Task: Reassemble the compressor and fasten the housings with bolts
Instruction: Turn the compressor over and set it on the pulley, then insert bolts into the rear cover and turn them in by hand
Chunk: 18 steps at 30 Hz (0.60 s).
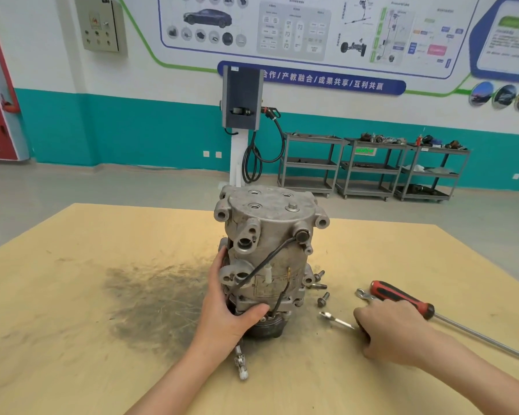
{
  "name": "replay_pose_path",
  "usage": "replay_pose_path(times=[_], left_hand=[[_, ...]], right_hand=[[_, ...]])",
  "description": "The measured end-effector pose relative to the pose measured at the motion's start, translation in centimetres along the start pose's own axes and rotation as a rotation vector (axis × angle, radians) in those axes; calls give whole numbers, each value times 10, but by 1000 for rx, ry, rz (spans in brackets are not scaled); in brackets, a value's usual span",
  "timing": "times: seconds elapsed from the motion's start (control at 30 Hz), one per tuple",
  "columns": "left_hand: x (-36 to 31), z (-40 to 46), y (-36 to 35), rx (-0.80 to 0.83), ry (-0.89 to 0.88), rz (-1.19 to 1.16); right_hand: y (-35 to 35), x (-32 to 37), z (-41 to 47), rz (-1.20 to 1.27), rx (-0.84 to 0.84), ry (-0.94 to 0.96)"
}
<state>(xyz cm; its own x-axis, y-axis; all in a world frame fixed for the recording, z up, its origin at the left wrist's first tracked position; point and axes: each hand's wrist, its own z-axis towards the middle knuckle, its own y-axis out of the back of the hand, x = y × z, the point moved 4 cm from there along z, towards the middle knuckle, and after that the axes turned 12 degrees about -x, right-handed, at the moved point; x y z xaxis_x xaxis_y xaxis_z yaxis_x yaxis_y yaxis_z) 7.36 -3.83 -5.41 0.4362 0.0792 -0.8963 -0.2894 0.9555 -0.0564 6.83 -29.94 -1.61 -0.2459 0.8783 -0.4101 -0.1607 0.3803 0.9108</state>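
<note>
Left grip [225, 307] clasps the upright compressor [267, 253] at bench [72, 295] centre; right grip [390, 333] closes on a wrench [336, 320]. Step in hand: bolting. Next move requires seating loose bolts [322, 299].

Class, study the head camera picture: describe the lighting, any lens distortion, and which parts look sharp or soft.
Head view: soft, even light with only faint shadows under the compressor and the right hand; wide-angle distortion bows the floor line and the table edges; the compressor and red-handled screwdriver look sharp, the wall poster's small print is too soft to read.
</note>
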Motion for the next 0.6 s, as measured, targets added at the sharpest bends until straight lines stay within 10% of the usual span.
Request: replay_pose_path(times=[0.2,0.4,0.6], left_hand=[[0,1,0,0,-30,-7],[0,1,0,-6,-37,-16],[-3,2,-1,-6,-42,-45]], right_hand=[[66,-41,-6,-3,-339,-228],[138,-75,-23,1359,-929,-379],[145,-35,17,2036,-634,-375]])
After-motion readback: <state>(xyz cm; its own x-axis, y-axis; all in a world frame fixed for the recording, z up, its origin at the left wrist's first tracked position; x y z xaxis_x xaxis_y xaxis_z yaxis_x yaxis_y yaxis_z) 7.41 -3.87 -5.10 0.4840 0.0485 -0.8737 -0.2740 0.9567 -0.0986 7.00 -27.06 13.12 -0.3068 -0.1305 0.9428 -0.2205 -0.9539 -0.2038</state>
